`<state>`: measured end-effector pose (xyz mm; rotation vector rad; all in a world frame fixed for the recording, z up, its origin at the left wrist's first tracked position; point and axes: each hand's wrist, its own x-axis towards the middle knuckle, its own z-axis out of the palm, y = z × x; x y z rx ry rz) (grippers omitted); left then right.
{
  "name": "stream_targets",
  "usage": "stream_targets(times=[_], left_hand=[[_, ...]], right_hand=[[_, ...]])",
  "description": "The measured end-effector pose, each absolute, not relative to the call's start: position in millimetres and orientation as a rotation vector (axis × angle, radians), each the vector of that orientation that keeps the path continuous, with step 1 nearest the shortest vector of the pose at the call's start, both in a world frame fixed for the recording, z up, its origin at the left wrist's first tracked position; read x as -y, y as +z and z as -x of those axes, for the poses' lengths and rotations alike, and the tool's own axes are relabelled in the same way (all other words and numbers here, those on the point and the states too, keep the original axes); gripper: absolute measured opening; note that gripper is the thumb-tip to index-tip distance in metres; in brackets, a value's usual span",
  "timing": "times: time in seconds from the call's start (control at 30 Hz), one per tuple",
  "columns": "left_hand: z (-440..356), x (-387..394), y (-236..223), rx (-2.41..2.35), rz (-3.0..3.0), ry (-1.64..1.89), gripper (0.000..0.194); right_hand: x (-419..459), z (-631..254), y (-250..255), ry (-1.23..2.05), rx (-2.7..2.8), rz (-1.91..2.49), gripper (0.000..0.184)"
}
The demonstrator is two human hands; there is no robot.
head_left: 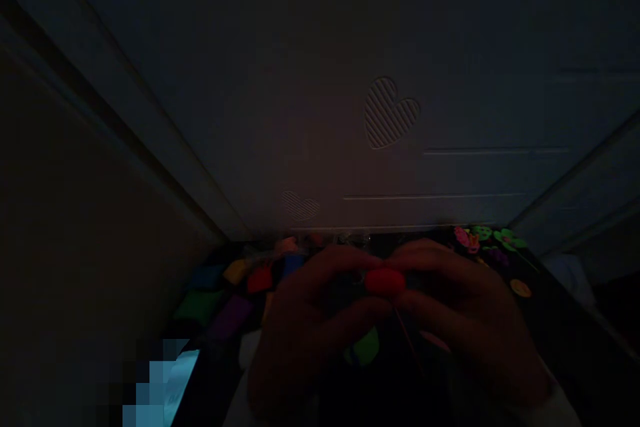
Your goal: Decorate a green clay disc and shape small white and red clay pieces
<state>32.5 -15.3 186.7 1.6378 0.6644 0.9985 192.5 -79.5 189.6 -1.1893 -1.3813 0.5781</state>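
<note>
Between the fingertips of both hands is a small, smooth red lump [385,282], rounded like an oval; it looks like modelling clay. My left hand [320,320] pinches it from the left, thumb below and fingers above. From the right, my right hand [460,320] grips it the same way. A thin reddish stick or cord [409,333] runs down from beneath the lump; whether it is joined to it I cannot tell. Under the hands lies a round green piece [364,347], partly hidden by my left hand. The picture is very dark.
Several coloured packets or blocks, among them a green one [199,307] and a purple one [233,317], lie on the dark table at left. Small flower-like shapes [509,239] and a yellow disc [521,288] are at right. A pale panel with an embossed heart [390,113] rises behind.
</note>
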Motion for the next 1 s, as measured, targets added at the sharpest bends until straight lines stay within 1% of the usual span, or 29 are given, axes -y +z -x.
stream_targets(times=[0.07,0.17,0.33,0.6,0.73,0.8,0.93,1.0], left_hand=[[-33.3,14.4,186.3,-0.686,-1.620,0.991,0.025],[-35.0,13.7,186.9,-0.683,-1.596,0.981,0.020],[-35.6,14.4,189.0,-0.659,-1.598,1.005,0.021],[-31.7,17.5,192.8,-0.514,-1.635,1.025,0.016],[-31.2,17.3,191.9,-0.492,-1.618,0.996,0.025],[-31.4,16.8,191.4,-0.495,-1.612,0.968,0.025],[-34.7,17.5,190.9,-0.578,-1.632,1.017,0.013],[-39.2,19.0,189.2,-0.640,-1.519,0.996,0.009]], right_hand=[[80.1,-192.1,189.0,0.582,1.358,1.196,0.016],[79.8,-192.5,188.6,0.601,1.364,1.178,0.015],[79.1,-193.9,189.3,0.598,1.379,1.135,0.021],[86.7,-193.2,196.3,0.533,1.459,1.119,0.013],[87.8,-195.1,197.5,0.514,1.445,1.148,0.015],[87.6,-195.9,197.5,0.524,1.441,1.159,0.016],[85.1,-195.9,194.7,0.579,1.410,1.154,0.020],[82.8,-195.5,191.0,0.639,1.349,1.121,0.023]])
